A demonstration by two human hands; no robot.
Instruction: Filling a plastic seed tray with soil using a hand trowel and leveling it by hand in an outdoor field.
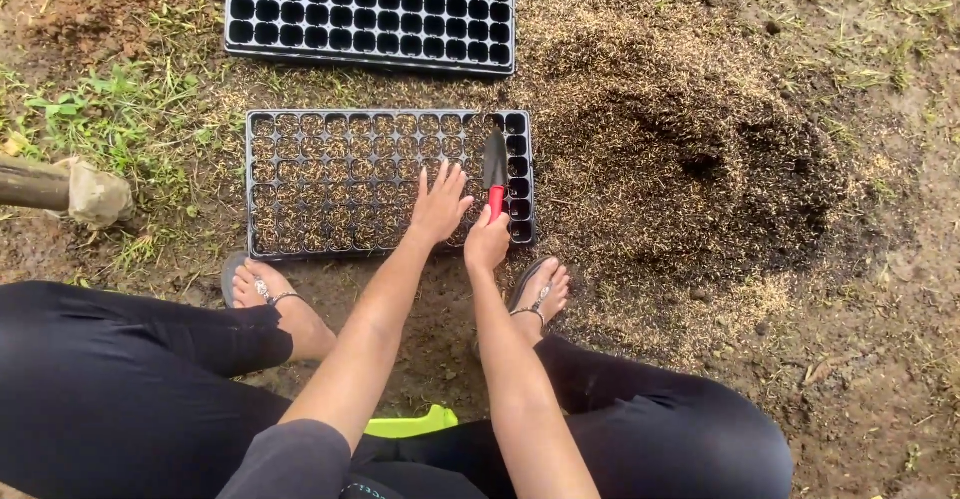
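Fingers (452,175) of the left hand (440,204) are spread wide and laid flat on the filled seedling tray (300,189) at centre frame, gripping nothing; fingers of the right hand (487,241) are curled shut around the red handle of a small trowel (495,164), whose dark blade points up over the tray's right-hand cells. Largest of the surroundings is the mound of potting mix (690,149), dark and flecked with husks, filling the centre right just beside the tray. An empty black cell tray (370,9) lies at the upper centre, apart from the filled one. The person's legs in black (110,379) span the lower frame, with sandalled feet (265,289) close against the tray's near edge. A wooden post with a wrapped end (70,191) enters at the left edge over grass (110,109). A small yellow-green object (412,424), partly hidden between the arms, sits at the bottom centre.
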